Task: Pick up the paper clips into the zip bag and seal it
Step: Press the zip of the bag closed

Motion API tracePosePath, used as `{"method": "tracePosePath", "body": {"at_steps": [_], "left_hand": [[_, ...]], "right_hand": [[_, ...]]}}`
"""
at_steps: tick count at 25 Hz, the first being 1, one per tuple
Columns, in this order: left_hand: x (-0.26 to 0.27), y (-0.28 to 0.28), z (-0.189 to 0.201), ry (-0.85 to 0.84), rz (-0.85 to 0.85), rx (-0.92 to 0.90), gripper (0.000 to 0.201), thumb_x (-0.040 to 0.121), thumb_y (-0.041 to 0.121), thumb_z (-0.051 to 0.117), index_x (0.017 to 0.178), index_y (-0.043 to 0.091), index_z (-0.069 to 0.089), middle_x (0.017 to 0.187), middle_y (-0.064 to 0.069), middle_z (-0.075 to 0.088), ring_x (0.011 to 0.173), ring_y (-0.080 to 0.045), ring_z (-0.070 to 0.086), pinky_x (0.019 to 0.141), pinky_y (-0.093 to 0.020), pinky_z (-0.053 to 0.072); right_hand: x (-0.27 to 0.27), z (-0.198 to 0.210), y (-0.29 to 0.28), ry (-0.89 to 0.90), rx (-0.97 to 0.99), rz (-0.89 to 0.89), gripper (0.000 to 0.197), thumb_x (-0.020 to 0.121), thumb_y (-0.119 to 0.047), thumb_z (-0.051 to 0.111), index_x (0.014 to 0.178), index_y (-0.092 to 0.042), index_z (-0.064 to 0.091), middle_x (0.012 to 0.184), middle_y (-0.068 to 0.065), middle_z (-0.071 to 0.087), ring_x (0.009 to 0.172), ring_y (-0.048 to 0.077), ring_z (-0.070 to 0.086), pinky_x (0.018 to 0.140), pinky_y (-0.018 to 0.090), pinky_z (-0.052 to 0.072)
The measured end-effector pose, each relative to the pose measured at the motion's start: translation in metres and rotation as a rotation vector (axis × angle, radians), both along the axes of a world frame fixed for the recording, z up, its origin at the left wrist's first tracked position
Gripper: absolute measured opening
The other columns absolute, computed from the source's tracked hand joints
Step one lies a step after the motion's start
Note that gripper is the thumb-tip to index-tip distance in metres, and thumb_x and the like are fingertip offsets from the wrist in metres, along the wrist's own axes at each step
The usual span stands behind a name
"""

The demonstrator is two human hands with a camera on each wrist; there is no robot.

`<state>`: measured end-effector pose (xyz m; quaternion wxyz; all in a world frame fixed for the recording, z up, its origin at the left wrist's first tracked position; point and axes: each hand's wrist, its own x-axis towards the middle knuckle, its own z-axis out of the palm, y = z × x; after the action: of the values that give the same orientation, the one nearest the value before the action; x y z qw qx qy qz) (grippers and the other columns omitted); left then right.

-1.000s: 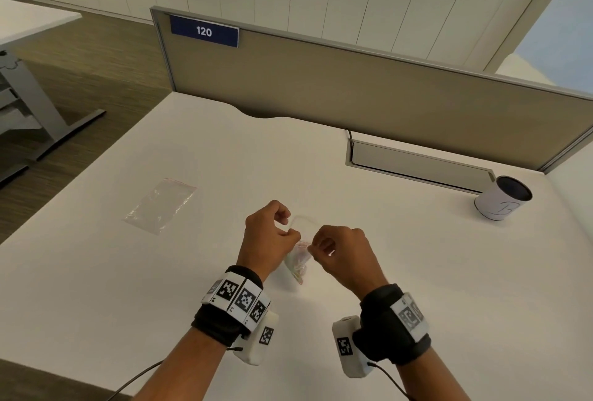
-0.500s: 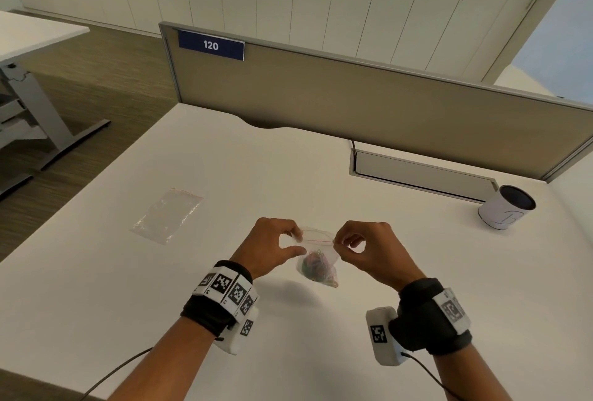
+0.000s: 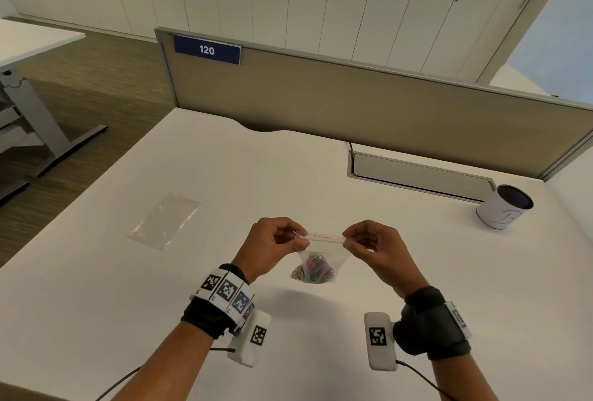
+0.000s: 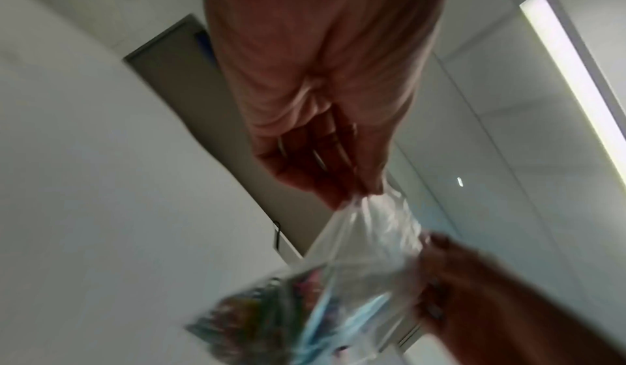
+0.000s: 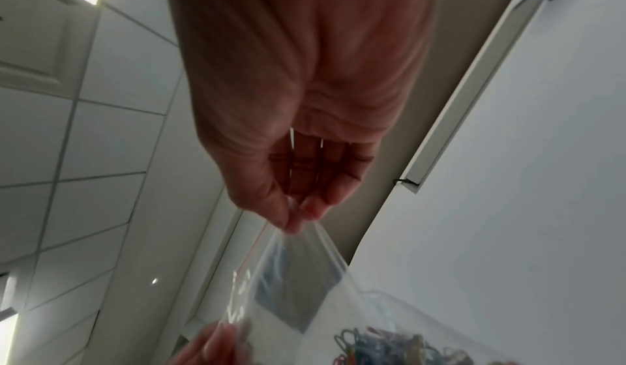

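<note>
A small clear zip bag (image 3: 317, 250) with a red line along its top hangs in the air above the white desk (image 3: 224, 176). A bunch of coloured paper clips (image 3: 313, 269) fills its bottom. My left hand (image 3: 272, 246) pinches the bag's top left corner, and my right hand (image 3: 372, 248) pinches the top right corner. The top edge is stretched straight between them. In the left wrist view, my left hand (image 4: 342, 178) grips the bag (image 4: 365, 250) at its corner. In the right wrist view, my right hand (image 5: 294, 210) pinches the bag (image 5: 305, 277), with the clips (image 5: 389, 344) below.
A second, empty clear zip bag (image 3: 165, 221) lies flat on the desk to the left. A white cup with a dark inside (image 3: 503, 206) stands at the far right. A beige partition (image 3: 353, 105) and a cable flap (image 3: 417, 173) close the back.
Both hands have lifted the bag off the desk and moved apart, pulling its top edge straight. The bag now hangs freely with the clips at the bottom.
</note>
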<state>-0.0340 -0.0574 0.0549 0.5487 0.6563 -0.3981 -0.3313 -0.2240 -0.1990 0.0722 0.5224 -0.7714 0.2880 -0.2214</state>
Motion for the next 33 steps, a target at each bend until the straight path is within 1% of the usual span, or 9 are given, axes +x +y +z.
{"method": "tracePosePath", "body": {"at_steps": [4, 9, 13, 15, 19, 23, 27, 30, 33], "left_hand": [[-0.001, -0.002, 0.001, 0.224, -0.032, 0.071, 0.003, 0.083, 0.014, 0.07, 0.081, 0.012, 0.068, 0.071, 0.001, 0.071, 0.069, -0.01, 0.062, 0.068, -0.025, 0.043], [-0.004, -0.009, 0.0, 0.184, -0.019, 0.077, 0.005, 0.087, 0.008, 0.065, 0.082, 0.006, 0.066, 0.073, -0.003, 0.065, 0.067, -0.005, 0.06, 0.067, -0.015, 0.044], [-0.003, -0.011, 0.0, 0.185, -0.049, 0.063, 0.008, 0.087, 0.009, 0.064, 0.084, 0.002, 0.066, 0.075, -0.005, 0.064, 0.075, -0.015, 0.059, 0.079, -0.027, 0.048], [-0.003, -0.013, 0.001, 0.191, -0.049, 0.061, 0.008, 0.087, 0.009, 0.064, 0.085, 0.002, 0.065, 0.075, -0.005, 0.064, 0.075, -0.015, 0.059, 0.081, -0.03, 0.048], [-0.002, -0.012, 0.003, 0.179, -0.021, 0.07, 0.009, 0.084, 0.01, 0.068, 0.085, 0.001, 0.066, 0.076, -0.007, 0.066, 0.075, -0.015, 0.06, 0.081, -0.031, 0.049], [-0.004, -0.013, 0.004, 0.103, -0.024, 0.096, 0.016, 0.076, 0.019, 0.077, 0.087, 0.011, 0.07, 0.084, -0.004, 0.07, 0.081, -0.015, 0.065, 0.078, -0.025, 0.051], [-0.007, -0.015, 0.002, 0.015, -0.015, 0.086, 0.008, 0.078, 0.021, 0.075, 0.08, 0.014, 0.073, 0.08, -0.001, 0.071, 0.085, -0.018, 0.063, 0.087, -0.036, 0.049], [-0.011, -0.016, 0.006, -0.054, -0.004, 0.08, 0.008, 0.081, 0.019, 0.072, 0.082, 0.011, 0.072, 0.076, 0.005, 0.067, 0.08, -0.008, 0.058, 0.084, -0.033, 0.046], [-0.012, -0.016, 0.01, -0.084, 0.01, 0.07, 0.007, 0.081, 0.018, 0.072, 0.081, 0.011, 0.072, 0.075, 0.006, 0.066, 0.076, -0.004, 0.058, 0.08, -0.031, 0.047]], "right_hand": [[0.003, -0.005, 0.0, -0.045, 0.15, -0.029, 0.011, 0.081, -0.001, 0.068, 0.089, -0.008, 0.07, 0.086, 0.008, 0.073, 0.078, 0.012, 0.066, 0.071, 0.021, 0.053], [0.009, -0.008, -0.003, -0.027, 0.186, -0.042, 0.014, 0.079, 0.005, 0.062, 0.085, -0.005, 0.07, 0.083, 0.01, 0.071, 0.079, 0.016, 0.064, 0.07, 0.022, 0.05], [0.013, -0.009, -0.003, 0.035, 0.183, 0.07, 0.015, 0.076, -0.022, 0.072, 0.089, -0.014, 0.073, 0.092, 0.014, 0.072, 0.083, 0.025, 0.066, 0.075, 0.031, 0.053], [0.016, -0.01, -0.002, 0.052, 0.144, 0.073, 0.015, 0.077, -0.024, 0.076, 0.086, -0.013, 0.074, 0.088, 0.014, 0.073, 0.081, 0.028, 0.065, 0.073, 0.031, 0.053], [0.023, -0.013, -0.001, 0.013, 0.103, 0.02, 0.011, 0.078, -0.019, 0.075, 0.081, -0.009, 0.074, 0.083, 0.012, 0.073, 0.076, 0.019, 0.063, 0.068, 0.028, 0.051], [0.027, -0.009, 0.003, 0.061, 0.008, 0.064, 0.006, 0.081, -0.018, 0.072, 0.079, -0.012, 0.073, 0.083, 0.007, 0.072, 0.069, 0.002, 0.061, 0.064, 0.014, 0.05], [0.028, -0.007, 0.004, 0.068, -0.029, 0.071, 0.005, 0.081, -0.018, 0.072, 0.076, -0.019, 0.071, 0.084, 0.008, 0.072, 0.069, 0.0, 0.06, 0.064, 0.011, 0.049], [0.027, -0.009, 0.004, 0.053, -0.007, 0.067, 0.005, 0.081, -0.02, 0.072, 0.079, -0.015, 0.073, 0.084, 0.006, 0.072, 0.072, 0.004, 0.062, 0.064, 0.015, 0.051], [0.024, -0.013, 0.003, 0.033, 0.049, 0.039, 0.011, 0.078, -0.023, 0.074, 0.082, -0.013, 0.073, 0.084, 0.005, 0.074, 0.079, 0.021, 0.067, 0.071, 0.027, 0.055]]}}
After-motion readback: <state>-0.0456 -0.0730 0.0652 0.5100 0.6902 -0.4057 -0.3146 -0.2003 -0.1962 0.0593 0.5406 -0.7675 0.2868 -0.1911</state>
